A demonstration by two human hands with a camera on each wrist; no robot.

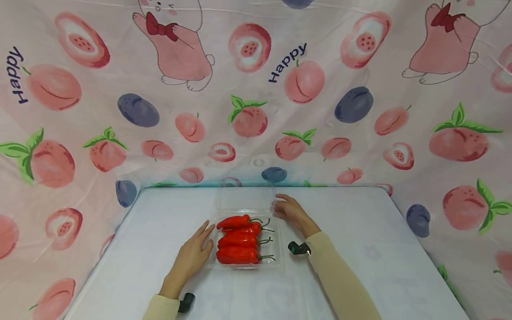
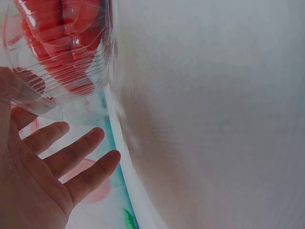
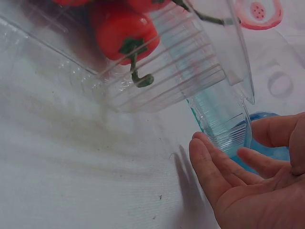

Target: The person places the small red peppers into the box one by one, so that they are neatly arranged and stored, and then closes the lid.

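Note:
A clear plastic clamshell box (image 1: 276, 261) stands on the white table with its lid (image 1: 246, 198) folded back toward the wall. Several red peppers (image 1: 238, 240) with green stems lie in a stack inside it, stems toward the right. My left hand (image 1: 193, 253) is at the box's left side, fingers spread and fairly straight; in the left wrist view part of it shows through the ribbed plastic. My right hand (image 1: 294, 214) holds the lid at its right edge, thumb on one side and fingers on the other in the right wrist view.
The white tabletop (image 1: 352, 266) stretches out on both sides of the box. Behind it hangs a pink cloth (image 1: 256, 89) printed with peaches and rabbits. A small black device (image 1: 298, 248) sits at the right wrist, another (image 1: 186, 303) at the left.

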